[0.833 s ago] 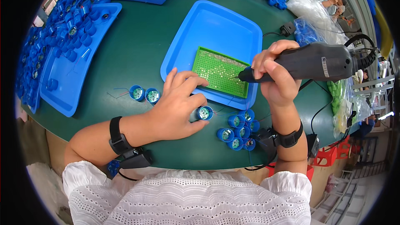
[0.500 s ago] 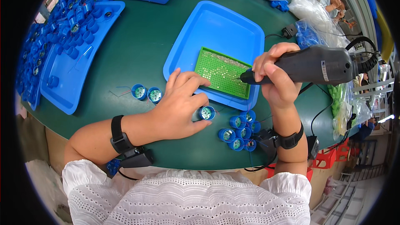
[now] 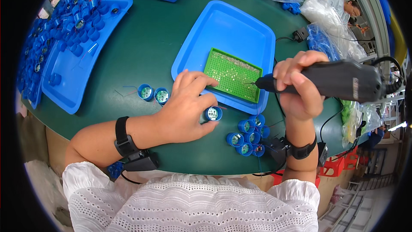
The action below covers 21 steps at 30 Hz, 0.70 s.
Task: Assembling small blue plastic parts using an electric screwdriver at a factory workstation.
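In my right hand is a dark electric screwdriver, gripped near its front with the bit pointing left. The bit hovers over or touches the right part of a green perforated screw tray; which one, I cannot tell. Small screws lie scattered across that tray, thickest along its far edge. My left hand rests on the table, thumb and fingers curled round a small blue cup with a green circuit board inside. Left of this hand stand two similar cups, one with thin wires trailing out.
Under the screw tray lies a large blue tray. Several blue cups with boards cluster near my right forearm. A blue tray and a heap of blue cups fill the left. Clear plastic bags lie at the far right.
My right hand and the screwdriver have shifted to the right, and the tool's back end has dropped. My left hand keeps its hold on the blue cup.
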### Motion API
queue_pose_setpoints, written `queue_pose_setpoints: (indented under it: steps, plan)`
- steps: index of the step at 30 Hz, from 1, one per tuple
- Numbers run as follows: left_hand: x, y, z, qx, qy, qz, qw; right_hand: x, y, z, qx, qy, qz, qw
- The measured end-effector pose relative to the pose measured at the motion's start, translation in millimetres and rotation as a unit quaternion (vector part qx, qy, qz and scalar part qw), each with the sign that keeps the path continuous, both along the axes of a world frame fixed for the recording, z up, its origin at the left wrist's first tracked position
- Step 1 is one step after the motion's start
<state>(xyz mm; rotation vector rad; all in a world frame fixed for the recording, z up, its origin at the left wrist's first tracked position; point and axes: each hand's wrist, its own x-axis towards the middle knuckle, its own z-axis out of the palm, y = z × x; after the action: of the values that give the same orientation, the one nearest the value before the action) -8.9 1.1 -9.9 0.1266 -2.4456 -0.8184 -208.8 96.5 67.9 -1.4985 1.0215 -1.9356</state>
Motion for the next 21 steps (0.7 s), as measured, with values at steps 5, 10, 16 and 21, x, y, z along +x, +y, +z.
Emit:
queue_pose_setpoints:
  steps: [5,10,16,21]
  plan:
    - [0.1,0.5,-5.4,0.014,0.02,0.044,0.999,14.0,18.8,25.7,0.006,-0.015,0.064,0.998]
    - [-0.2,1.3,-5.2,0.011,0.031,0.036,0.999,40.7,20.2,20.2,0.051,-0.035,0.094,0.994]
    - [-1.3,0.7,-7.1,0.011,0.032,0.031,0.999,42.3,7.9,-7.0,0.07,-0.005,0.127,0.989]
    - [0.8,1.6,-6.2,0.017,0.033,0.035,0.999,45.1,3.5,-14.0,0.061,0.006,0.133,0.989]
